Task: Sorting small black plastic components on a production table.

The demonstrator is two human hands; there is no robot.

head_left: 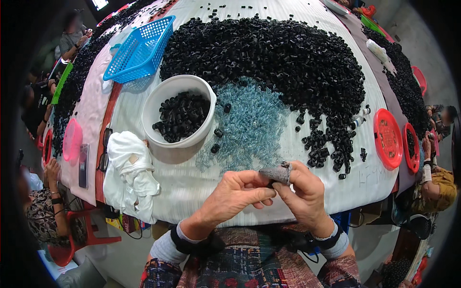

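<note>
My left hand (235,194) and my right hand (305,196) meet over the near edge of the covered table, their fingertips pinched together. A worn grey finger cover (277,174) sits on my right index finger. Something small and dark shows between the fingertips, mostly hidden, so I cannot make out its kind. Just beyond my hands is a heap of small clear bluish coil-like pieces (249,125). Behind it spreads a large pile of small black plastic parts (269,62). To the left, a white bowl (205,98) holds more black parts.
A blue plastic basket (128,72) stands at the far left, and a crumpled white cloth (128,168) lies near left by a phone (84,165). A red lid or tray (387,139) is at the right. Other people sit at tables on both sides.
</note>
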